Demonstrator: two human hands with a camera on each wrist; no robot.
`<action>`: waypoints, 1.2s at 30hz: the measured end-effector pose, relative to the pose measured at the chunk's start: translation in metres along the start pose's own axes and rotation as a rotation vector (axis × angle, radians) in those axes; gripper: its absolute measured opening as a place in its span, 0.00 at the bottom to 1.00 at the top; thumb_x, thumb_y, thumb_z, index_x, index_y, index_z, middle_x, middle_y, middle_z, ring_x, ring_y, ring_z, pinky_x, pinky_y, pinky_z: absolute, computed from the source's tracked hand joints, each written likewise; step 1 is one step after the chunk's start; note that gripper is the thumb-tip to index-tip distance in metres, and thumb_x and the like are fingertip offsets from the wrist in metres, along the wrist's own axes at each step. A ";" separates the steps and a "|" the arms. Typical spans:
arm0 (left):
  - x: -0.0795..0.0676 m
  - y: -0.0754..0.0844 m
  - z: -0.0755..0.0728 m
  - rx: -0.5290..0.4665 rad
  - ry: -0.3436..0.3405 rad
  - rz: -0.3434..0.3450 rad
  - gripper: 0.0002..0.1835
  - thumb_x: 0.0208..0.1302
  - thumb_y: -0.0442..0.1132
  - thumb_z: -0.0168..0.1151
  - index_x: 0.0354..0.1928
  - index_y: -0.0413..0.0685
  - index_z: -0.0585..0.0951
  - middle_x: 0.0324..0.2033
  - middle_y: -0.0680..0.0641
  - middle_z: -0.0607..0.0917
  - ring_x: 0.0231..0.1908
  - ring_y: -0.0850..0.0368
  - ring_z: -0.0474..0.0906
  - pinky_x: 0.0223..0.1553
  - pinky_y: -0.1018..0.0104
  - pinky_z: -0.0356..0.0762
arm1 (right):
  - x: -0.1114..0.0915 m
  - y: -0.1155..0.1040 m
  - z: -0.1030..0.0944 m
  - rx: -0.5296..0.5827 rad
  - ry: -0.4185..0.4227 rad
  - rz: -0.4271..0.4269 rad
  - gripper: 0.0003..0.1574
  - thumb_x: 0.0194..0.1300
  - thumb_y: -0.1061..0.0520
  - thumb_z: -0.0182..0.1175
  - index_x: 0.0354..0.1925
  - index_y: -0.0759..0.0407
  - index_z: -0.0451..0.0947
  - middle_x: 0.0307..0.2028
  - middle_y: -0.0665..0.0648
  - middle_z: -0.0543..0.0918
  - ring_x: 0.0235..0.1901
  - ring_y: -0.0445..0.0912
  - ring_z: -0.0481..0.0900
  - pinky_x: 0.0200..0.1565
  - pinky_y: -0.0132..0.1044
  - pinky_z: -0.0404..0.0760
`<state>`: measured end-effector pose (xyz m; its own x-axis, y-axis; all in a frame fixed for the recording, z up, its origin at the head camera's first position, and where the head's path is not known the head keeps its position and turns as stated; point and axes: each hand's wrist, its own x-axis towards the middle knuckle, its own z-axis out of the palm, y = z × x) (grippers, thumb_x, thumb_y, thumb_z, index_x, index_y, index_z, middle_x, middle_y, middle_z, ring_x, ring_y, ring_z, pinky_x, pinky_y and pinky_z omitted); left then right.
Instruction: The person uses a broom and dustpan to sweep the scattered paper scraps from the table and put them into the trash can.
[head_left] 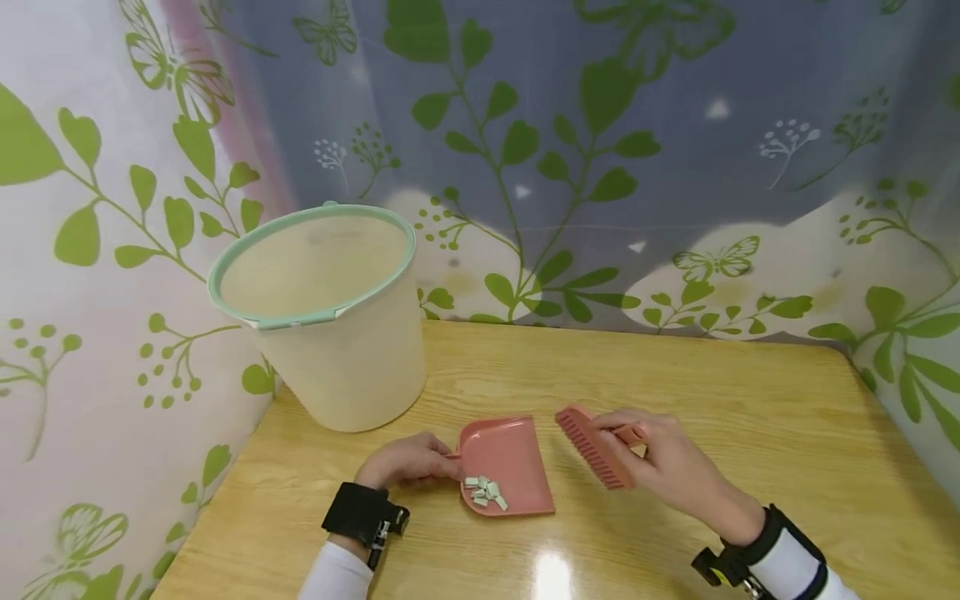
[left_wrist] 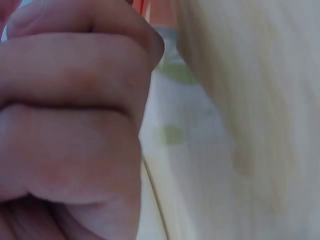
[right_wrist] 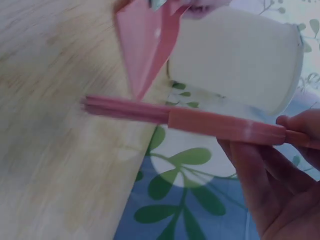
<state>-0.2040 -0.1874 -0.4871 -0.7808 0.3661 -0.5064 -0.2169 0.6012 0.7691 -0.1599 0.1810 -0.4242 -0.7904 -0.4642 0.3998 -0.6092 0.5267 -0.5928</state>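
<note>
In the head view my left hand (head_left: 415,460) grips the short handle of a pink dustpan (head_left: 510,454) at the table's middle. Several small pale pieces (head_left: 486,492) lie in the pan, at its corner near that hand. My right hand (head_left: 667,458) holds a pink hand brush (head_left: 588,446) by its handle, to the right of the dustpan and apart from it. The right wrist view shows the brush edge-on, its bristles (right_wrist: 125,109) pointing left. Curled fingers (left_wrist: 70,120) of the left hand fill much of the left wrist view, which hides most of the dustpan.
A cream bucket (head_left: 360,367) with a green rim stands behind the left hand at the table's back left. The wooden table (head_left: 675,375) meets a curtain (head_left: 525,167) printed with leaves and butterflies behind it and at the sides.
</note>
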 end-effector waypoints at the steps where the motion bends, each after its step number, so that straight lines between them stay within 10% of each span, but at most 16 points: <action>1: -0.003 -0.003 -0.002 -0.006 0.009 0.005 0.15 0.59 0.46 0.73 0.20 0.53 0.78 0.12 0.58 0.65 0.12 0.65 0.55 0.16 0.72 0.52 | -0.001 0.002 0.000 -0.007 -0.007 0.028 0.12 0.73 0.62 0.61 0.51 0.53 0.85 0.48 0.54 0.88 0.35 0.35 0.82 0.26 0.30 0.72; 21: -0.047 -0.046 -0.023 -0.072 0.196 0.040 0.25 0.64 0.52 0.69 0.16 0.52 0.70 0.12 0.58 0.61 0.12 0.64 0.53 0.16 0.70 0.50 | -0.010 0.018 0.005 -0.008 -0.018 0.123 0.12 0.74 0.61 0.59 0.52 0.60 0.84 0.44 0.58 0.89 0.29 0.33 0.82 0.20 0.31 0.72; 36: -0.085 -0.009 -0.050 -0.085 0.149 0.072 0.22 0.68 0.50 0.65 0.19 0.49 0.71 0.13 0.56 0.62 0.12 0.64 0.50 0.15 0.70 0.50 | -0.010 0.021 0.009 -0.017 -0.003 0.097 0.11 0.75 0.62 0.58 0.50 0.62 0.84 0.48 0.63 0.88 0.28 0.32 0.81 0.23 0.31 0.75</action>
<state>-0.1652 -0.2594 -0.4319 -0.8730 0.2930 -0.3899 -0.2010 0.5122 0.8350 -0.1639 0.1904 -0.4467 -0.8454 -0.4125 0.3394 -0.5311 0.5811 -0.6167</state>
